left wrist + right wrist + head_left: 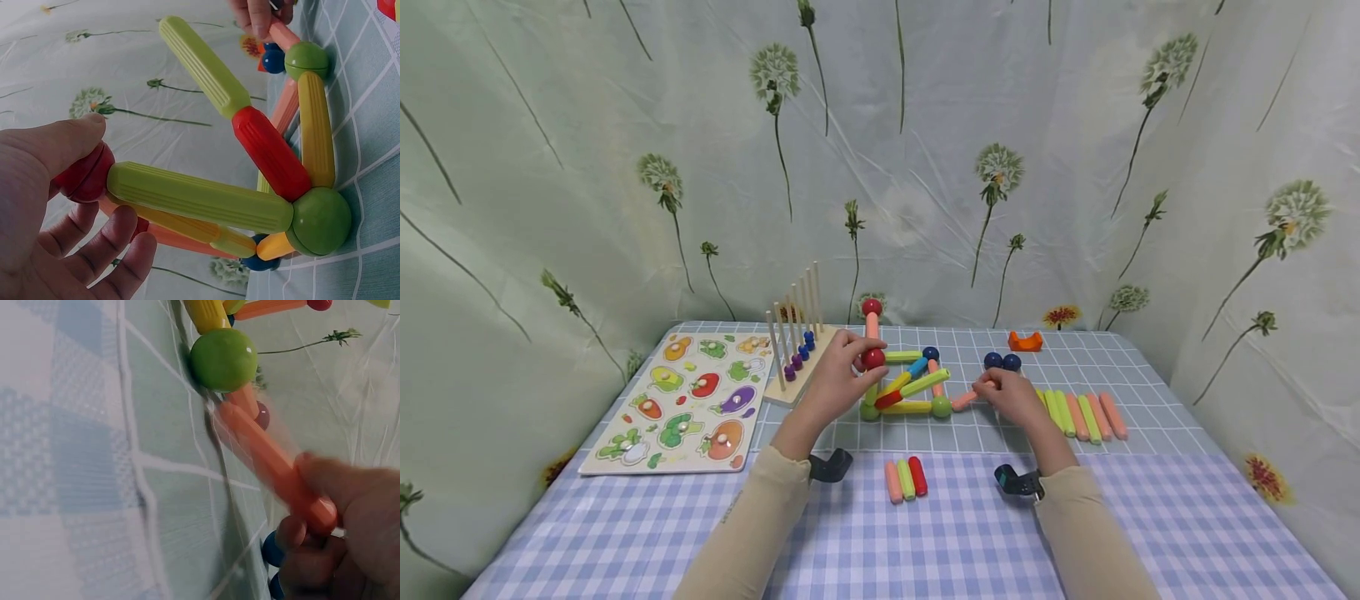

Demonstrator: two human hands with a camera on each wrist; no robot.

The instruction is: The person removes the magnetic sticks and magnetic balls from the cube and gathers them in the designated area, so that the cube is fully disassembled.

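A frame of coloured building sticks and balls stands mid-table. My left hand [842, 371] pinches a red ball [873, 358] at its left upper corner, between thumb and fingers. A lime stick [200, 195] runs from that ball down to a green ball [321, 221]. Another red ball [872, 307] tops a salmon stick above. A red stick [272, 153] and a lime stick [205, 65], joined end to end, jut out at a slant. My right hand [1011, 393] pinches a salmon stick [269, 456], its free end close beside the right front green ball [224, 360]; contact is unclear.
Two dark blue balls [1002, 362] sit behind my right hand, and an orange curved block [1026, 341] farther back. Several loose sticks [1085, 417] lie right; three more [907, 479] lie in front. A vegetable puzzle board [692, 400] and a pegged bead stand [786, 392] occupy the left.
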